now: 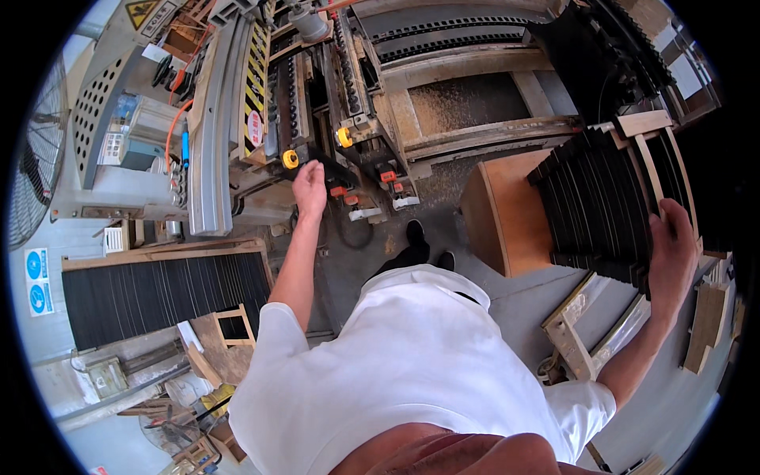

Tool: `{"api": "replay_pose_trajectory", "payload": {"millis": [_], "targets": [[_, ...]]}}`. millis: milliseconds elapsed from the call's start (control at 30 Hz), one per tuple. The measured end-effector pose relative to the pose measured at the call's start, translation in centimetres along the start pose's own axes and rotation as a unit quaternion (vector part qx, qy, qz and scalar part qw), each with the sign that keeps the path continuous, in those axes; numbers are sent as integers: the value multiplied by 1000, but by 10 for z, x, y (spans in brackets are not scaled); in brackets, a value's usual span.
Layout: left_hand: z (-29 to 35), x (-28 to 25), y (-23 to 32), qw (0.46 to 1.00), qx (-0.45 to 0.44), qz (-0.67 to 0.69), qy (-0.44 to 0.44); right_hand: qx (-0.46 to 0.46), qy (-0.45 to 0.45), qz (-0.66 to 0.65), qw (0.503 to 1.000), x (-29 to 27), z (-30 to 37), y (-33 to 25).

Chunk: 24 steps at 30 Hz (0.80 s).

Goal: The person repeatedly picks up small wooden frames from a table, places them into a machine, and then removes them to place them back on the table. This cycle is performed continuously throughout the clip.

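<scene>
My left hand (309,192) is out over the near end of a machine, its fingers curled in close to a yellow knob (290,159). Whether anything sits between those fingertips is hidden. Off to the right, my right hand (673,249) has its fingers closed on a light wooden frame (651,168). That frame stands at the outer end of a tightly packed row of black panels (590,202). The row rests by an orange-brown wooden box (507,214).
A second yellow knob (343,138) and red-orange clamps (387,176) jut from the machine. Sawdust (451,103) covers its bed. Left stands another row of black panels (166,297), below a grey metal beam (212,150). Wooden pieces (574,348) lie low on the right.
</scene>
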<state>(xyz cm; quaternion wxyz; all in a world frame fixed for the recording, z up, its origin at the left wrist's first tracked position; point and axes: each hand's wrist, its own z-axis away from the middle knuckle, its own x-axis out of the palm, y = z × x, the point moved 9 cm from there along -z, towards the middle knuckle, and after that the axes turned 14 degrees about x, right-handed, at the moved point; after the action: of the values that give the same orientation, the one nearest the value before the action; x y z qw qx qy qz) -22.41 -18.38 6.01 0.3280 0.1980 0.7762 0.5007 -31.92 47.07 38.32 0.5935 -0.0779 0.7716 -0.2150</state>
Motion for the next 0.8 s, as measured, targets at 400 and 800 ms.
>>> {"api": "replay_pose_trajectory", "payload": {"millis": [400,800], "targets": [[-257,97,-33,964,-161,209,0,-98,65,-31,993,-1,20,-116],[-389,124,-118,857,-234,410,205,-194,-25,-21,980,49,8,-251]]}}
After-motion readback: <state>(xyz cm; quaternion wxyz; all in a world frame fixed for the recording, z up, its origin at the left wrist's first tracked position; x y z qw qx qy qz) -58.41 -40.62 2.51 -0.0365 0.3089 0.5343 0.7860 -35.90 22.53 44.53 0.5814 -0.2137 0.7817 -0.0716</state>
